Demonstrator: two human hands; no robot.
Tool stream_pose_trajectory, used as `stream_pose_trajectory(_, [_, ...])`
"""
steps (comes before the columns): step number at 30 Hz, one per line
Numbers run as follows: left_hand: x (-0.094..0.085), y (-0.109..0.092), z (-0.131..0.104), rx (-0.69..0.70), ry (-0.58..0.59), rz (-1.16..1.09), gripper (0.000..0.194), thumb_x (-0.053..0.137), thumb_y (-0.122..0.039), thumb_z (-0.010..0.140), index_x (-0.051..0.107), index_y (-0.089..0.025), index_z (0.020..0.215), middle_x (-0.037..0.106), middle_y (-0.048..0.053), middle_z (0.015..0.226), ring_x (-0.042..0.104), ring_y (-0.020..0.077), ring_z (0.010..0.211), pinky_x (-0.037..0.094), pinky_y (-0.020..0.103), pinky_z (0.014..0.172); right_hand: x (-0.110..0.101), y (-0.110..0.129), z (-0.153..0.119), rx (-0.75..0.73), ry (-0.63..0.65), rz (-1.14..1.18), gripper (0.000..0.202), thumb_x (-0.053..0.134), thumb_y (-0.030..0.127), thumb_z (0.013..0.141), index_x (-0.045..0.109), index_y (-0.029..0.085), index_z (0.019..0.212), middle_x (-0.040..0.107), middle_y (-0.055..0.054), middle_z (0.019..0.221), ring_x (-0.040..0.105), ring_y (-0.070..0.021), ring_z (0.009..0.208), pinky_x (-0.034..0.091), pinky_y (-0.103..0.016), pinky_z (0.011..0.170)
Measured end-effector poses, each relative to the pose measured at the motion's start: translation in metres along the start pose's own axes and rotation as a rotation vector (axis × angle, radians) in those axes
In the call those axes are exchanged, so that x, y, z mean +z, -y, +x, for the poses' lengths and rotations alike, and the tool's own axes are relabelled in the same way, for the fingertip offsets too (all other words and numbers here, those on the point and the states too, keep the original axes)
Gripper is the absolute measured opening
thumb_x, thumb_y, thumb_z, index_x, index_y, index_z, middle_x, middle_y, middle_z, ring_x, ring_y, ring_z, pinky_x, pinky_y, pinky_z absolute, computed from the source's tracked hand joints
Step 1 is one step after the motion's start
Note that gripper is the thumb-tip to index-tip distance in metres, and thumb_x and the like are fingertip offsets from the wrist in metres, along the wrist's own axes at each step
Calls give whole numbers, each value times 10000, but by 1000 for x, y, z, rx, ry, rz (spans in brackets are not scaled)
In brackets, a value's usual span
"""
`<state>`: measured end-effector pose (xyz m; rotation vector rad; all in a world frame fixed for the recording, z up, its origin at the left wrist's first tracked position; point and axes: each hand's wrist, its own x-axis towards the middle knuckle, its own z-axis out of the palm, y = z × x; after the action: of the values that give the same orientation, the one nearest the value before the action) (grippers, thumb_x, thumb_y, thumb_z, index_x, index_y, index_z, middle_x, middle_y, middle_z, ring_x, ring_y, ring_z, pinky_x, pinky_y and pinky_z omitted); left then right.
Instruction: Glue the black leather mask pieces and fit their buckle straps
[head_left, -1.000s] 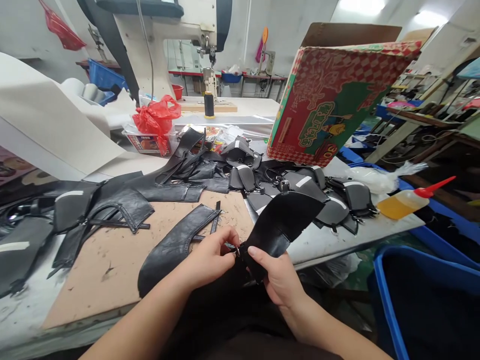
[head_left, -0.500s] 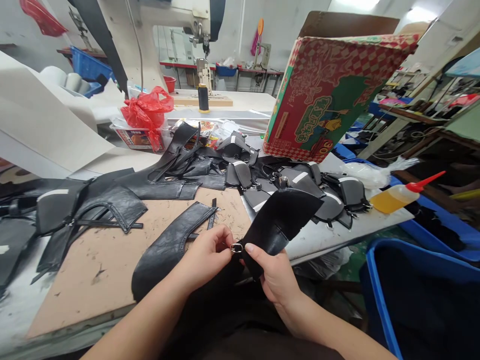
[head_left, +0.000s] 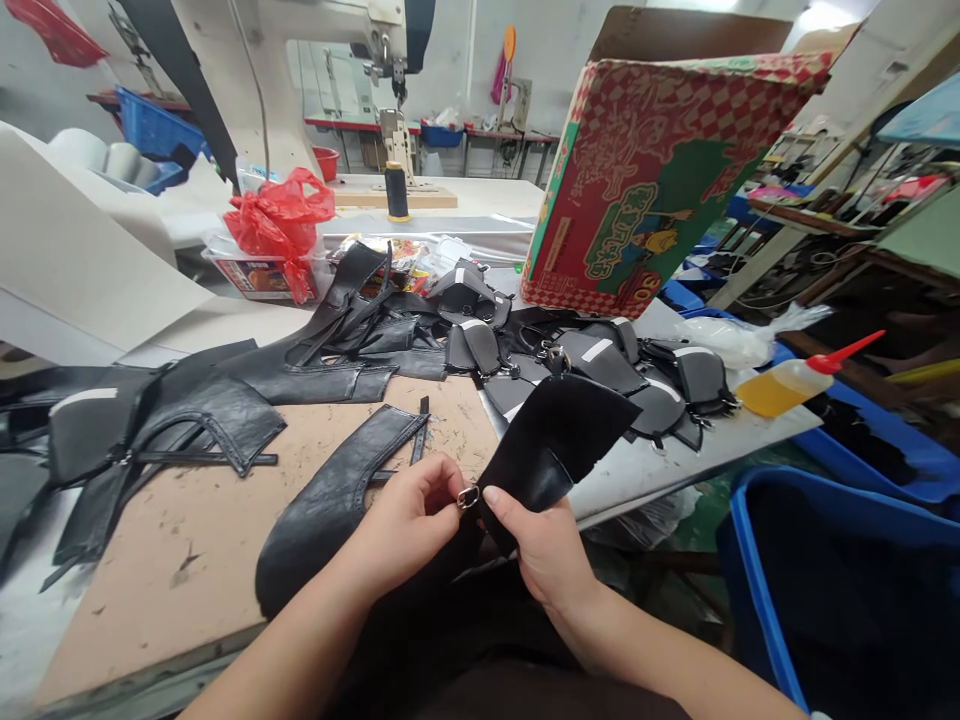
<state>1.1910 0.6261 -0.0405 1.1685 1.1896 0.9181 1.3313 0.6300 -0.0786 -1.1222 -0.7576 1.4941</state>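
Right hand (head_left: 549, 548) holds black piece (head_left: 566, 425), long axis slanting forward and right.

A small metal buckle (head_left: 468, 497) is pinched between the thumb and forefinger of the left hand (head_left: 426, 508), while a black leather piece (head_left: 559, 435) is held in the right hand (head_left: 544, 540), its broad flap raised. A curved black leather panel (head_left: 322, 510) is laid on the tan board (head_left: 180, 530), near the left hand. More strapped pieces (head_left: 600, 362) are heaped behind, and a glue bottle (head_left: 780, 388) with a red nozzle is seen at the right of the bench (head_left: 615, 480).
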Motion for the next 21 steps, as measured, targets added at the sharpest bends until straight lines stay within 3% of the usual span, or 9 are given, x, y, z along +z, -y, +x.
stream_pose_trajectory(3, [1, -5, -1, -47, -20, -107, 217, 553, -158, 557, 459, -196, 749, 541, -57, 669, 498, 106, 641, 380, 219, 598, 0, 1, 0, -66, 28, -90, 342, 746, 315, 610, 655, 175, 909, 705, -33, 874, 643, -235, 833, 524, -372, 783])
stream_pose_trajectory(7, [3, -9, 0, -148, -99, -40, 326, 626, -248, 562, 565, -176, 874, 627, -10, 712, 564, 156, 690, 426, 268, 645, 0, 2, -1, -93, 72, -124, 298, 708, 311, 665, 667, 181, 930, 707, -40, 911, 646, -244, 868, 518, -380, 813])
stream_pose_trajectory(11, [1, -11, 4, -190, -97, -24, 271, 653, -275, 534, 640, -154, 777, 674, 37, 770, 605, 208, 777, 446, 316, 736, -1, 0, 0, -98, 55, -131, 276, 713, 299, 665, 668, 183, 911, 708, -37, 891, 646, -241, 858, 522, -376, 801])
stream_pose_trajectory(16, [1, -17, 7, -234, -63, -70, 261, 706, -278, 502, 629, -150, 716, 654, 14, 706, 589, 184, 720, 441, 300, 715, 0, 4, -1, -118, 101, -143, 254, 698, 292, 685, 673, 196, 919, 708, -26, 904, 643, -228, 868, 516, -352, 804])
stream_pose_trajectory(21, [1, -17, 14, -125, -19, 90, 213, 649, -343, 589, 568, -152, 638, 553, -17, 596, 494, 140, 606, 379, 262, 598, 2, 11, 1, -155, 115, -167, 235, 697, 284, 668, 668, 182, 878, 698, -33, 928, 631, -236, 899, 496, -363, 832])
